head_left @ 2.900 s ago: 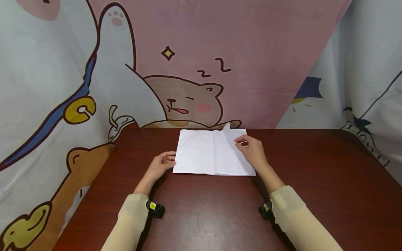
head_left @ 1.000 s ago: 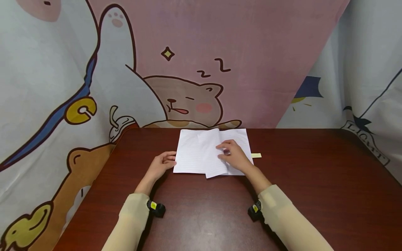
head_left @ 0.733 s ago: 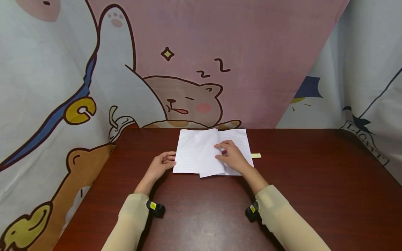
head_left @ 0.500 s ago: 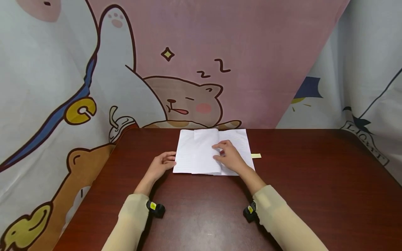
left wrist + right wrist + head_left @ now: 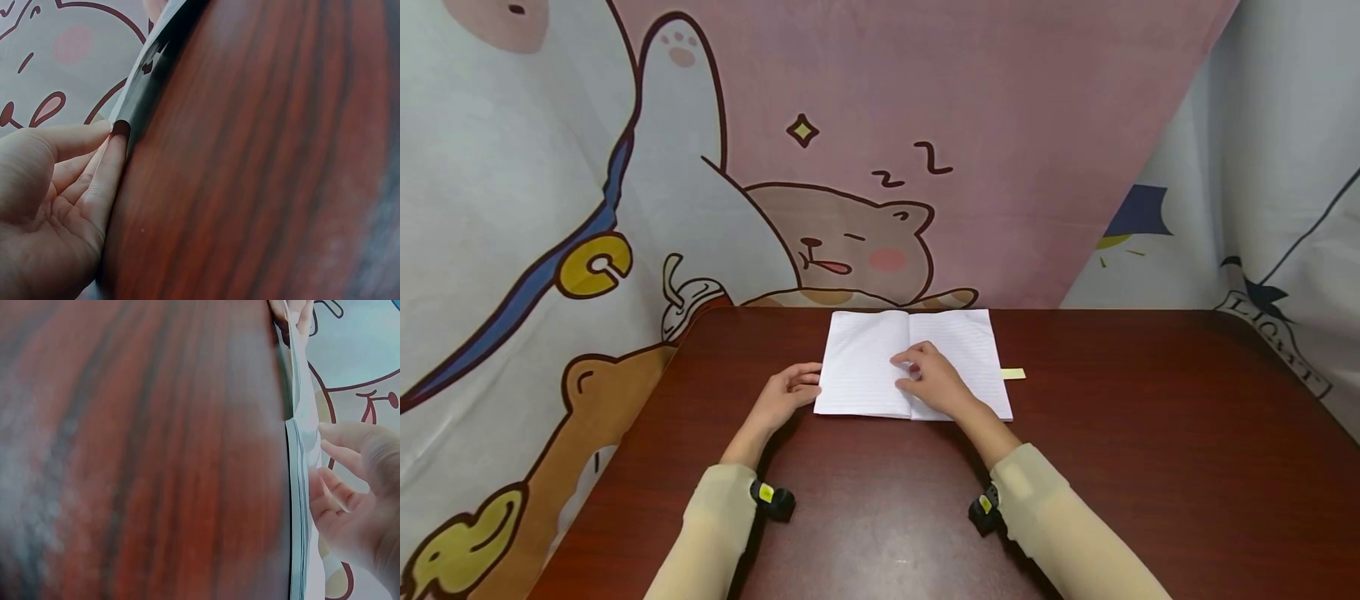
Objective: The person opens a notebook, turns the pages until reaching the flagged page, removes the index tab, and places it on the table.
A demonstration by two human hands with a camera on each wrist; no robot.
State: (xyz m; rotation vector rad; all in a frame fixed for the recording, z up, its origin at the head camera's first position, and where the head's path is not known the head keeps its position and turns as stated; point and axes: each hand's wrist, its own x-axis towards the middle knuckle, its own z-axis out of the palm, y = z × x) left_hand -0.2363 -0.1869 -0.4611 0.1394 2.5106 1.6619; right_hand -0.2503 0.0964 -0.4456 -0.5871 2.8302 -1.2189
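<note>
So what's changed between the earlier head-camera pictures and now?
The right hand has moved leftward, turning a white paper sheet of the open white lined notebook from right to left; the sheet now lies flat, apparently let go. A pale yellow rectangular tab now shows past the notebook's right edge. The left hand still grips the left edge.

On the reddish-brown wooden table (image 5: 880, 533), an open white lined-paper notebook (image 5: 867, 367) is lying at the back edge, before the pink-and-white printed cloth (image 5: 1015, 150); a pale-yellow rectangular strip (image 5: 1013, 374) is jutting past the notebook's right.
</note>
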